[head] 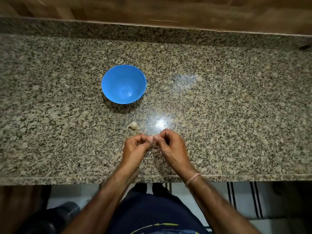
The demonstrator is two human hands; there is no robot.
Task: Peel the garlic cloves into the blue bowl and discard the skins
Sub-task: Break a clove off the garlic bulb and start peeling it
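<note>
At lower centre the curled left hand point(135, 146) and right hand point(169, 144) meet fingertip to fingertip; whether they pinch anything is hidden, I cannot tell. One garlic piece point(133, 125) lies just above-left; one blue bowl point(110, 81) higher up.

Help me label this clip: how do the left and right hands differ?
The right hand has a thin band at its wrist; the left hand has a bare wrist. The left hand sits nearer the garlic bulb on the counter; the right hand is farther from it. Both curl their fingers and together pinch a small pale piece, too small to identify.
</note>
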